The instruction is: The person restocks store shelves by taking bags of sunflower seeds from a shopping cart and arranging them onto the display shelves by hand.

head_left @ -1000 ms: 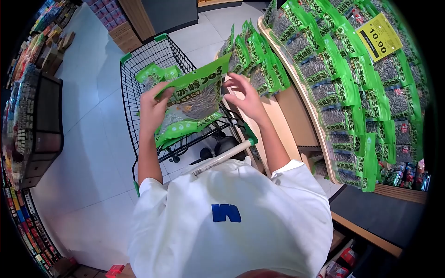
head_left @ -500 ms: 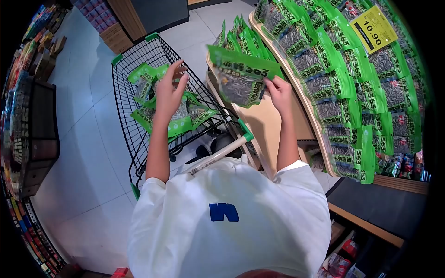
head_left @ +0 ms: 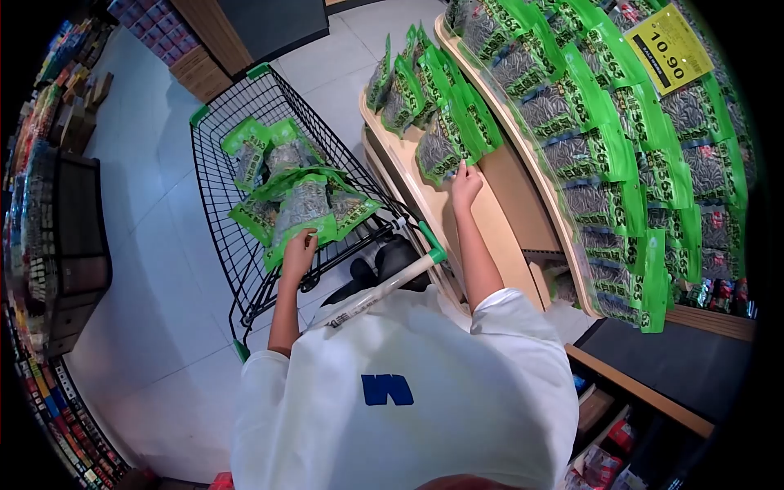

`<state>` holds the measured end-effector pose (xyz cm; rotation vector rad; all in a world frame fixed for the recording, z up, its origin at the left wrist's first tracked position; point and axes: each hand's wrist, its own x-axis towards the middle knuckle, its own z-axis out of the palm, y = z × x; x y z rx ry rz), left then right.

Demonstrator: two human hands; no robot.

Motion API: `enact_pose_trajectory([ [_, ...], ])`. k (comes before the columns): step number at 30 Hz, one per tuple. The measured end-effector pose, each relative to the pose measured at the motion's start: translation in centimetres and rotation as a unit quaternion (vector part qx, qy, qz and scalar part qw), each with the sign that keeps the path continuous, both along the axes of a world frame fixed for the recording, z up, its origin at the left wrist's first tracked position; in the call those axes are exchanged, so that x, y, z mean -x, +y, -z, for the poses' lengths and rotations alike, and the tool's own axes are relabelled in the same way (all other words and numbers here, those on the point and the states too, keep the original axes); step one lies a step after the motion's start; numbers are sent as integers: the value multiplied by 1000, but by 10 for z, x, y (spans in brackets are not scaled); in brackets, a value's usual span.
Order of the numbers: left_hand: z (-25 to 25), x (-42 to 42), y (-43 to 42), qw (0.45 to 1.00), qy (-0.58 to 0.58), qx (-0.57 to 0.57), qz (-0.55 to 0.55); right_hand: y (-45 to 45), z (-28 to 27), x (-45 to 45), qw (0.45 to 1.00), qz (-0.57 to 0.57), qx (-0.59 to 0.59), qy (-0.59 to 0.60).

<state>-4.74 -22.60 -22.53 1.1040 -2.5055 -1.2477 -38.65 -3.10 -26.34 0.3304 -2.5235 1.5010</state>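
My right hand [head_left: 466,188] pinches the near edge of a green bag of sunflower seeds [head_left: 442,147], which stands on the low wooden shelf at the front of a row of similar bags [head_left: 405,96]. To the left, my left hand [head_left: 299,252] has its fingers closed at the near edge of another bag of sunflower seeds [head_left: 305,204]. That bag lies on top of several like it inside the black wire shopping cart [head_left: 214,175].
The cart's handle [head_left: 384,287] crosses just before my shirt. On the right, a tilted rack [head_left: 563,237] holds many green bags, with a yellow price sign [head_left: 668,51] above. Shelves of goods [head_left: 77,237] line the far left, beyond the tiled floor [head_left: 155,286].
My right hand has lowered the lifted bag onto the shelf, by the row's front. My left hand has come down from above the cart and closed on a bag's near edge.
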Motion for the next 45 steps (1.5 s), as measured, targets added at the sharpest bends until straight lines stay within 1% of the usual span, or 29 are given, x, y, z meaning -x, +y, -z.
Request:
enact_pose_trajectory([
  [1, 2, -4, 0, 1000, -21, -6, -10, -8, 20, 7, 1000, 6, 14, -12],
  [3, 16, -10, 0, 999, -30, -13, -22, -25, 34, 13, 999, 19, 30, -24],
  [8, 12, -14, -3, 998, -45, -18, -41, -55, 46, 13, 999, 39, 10, -25],
  [10, 11, -15, -7, 997, -66, -23, -42, -62, 47, 12, 997, 41, 51, -45],
  [12, 9, -14, -9, 995, -88, -31, -38, -64, 49, 11, 997, 33, 46, -48],
  [14, 22, -18, -18, 997, -72, -19, -18, -64, 53, 13, 997, 23, 64, -29],
  [16, 34, -19, -30, 990, -133, -43, 27, -62, 54, 14, 998, 6, 45, -49],
  [18, 49, -20, -42, 988, -144, -23, 53, -60, 47, 11, 997, -8, 29, -66],
  [20, 61, -15, -53, 975, -208, -18, 81, -58, 35, 4, 990, -44, 96, -96],
  [21, 67, -13, -58, 975, -207, -18, 81, -54, 38, 9, 992, -50, 38, -113],
  [22, 73, -10, -64, 972, -219, 2, 86, -53, 36, 9, 992, -50, 38, -112],
  [24, 86, -7, -70, 969, -231, 21, 88, -53, 31, 8, 993, -38, -62, -96],
  [25, 90, -5, -72, 962, -255, 35, 91, -53, 29, 6, 993, -38, -63, -97],
  [27, 97, -2, -76, 955, -280, 46, 91, -51, 23, 5, 979, -40, -144, -138],
  [29, 92, 4, -70, 926, -354, 75, 106, -48, 46, 14, 974, -44, -172, -143],
  [30, 91, 7, -68, 926, -358, 68, 100, -45, 61, 18, 968, -45, -198, -146],
  [31, 91, 11, -67, 920, -372, 61, 106, -40, 55, 15, 965, -64, -179, -180],
  [32, 95, 12, -66, 914, -386, 54, 112, -33, 56, 9, 963, -71, -185, -184],
  [33, 98, 12, -64, 914, -389, 47, 107, -25, 56, 5, 952, -111, -102, -267],
  [34, 104, 12, -64, 912, -394, 68, 92, -18, 54, -1, 927, -147, -18, -345],
  [35, 111, 12, -63, 909, -399, 90, 78, -10, 42, -15, 909, -174, 46, -375],
  [36, 118, 11, -64, 910, -399, 84, 76, -2, 29, -29, 901, -199, 65, -380],
  [37, 125, 10, -65, 906, -404, 113, 60, 7, 18, -41, 892, -223, 84, -384],
  [38, 127, 9, -66, 900, -409, 142, 45, 17, 11, -51, 891, -225, 79, -386],
  [39, 129, 8, -67, 901, -409, 138, 44, 26, 5, -60, 887, -222, 77, -397],
  [41, 126, 7, -68, 906, -415, 79, -24, 44, 2, -74, 883, -217, 72, -409],
  [42, 133, 3, -68, 906, -415, 76, -23, 53, 4, -77, 881, -212, 67, -419],
  [44, 152, -11, -76, 915, -364, -73, -157, 63, 1, -80, 879, -205, 62, -426],
  [45, 156, -14, -79, 916, -363, -73, -156, 68, -2, -81, 878, -198, 60, -432],
])
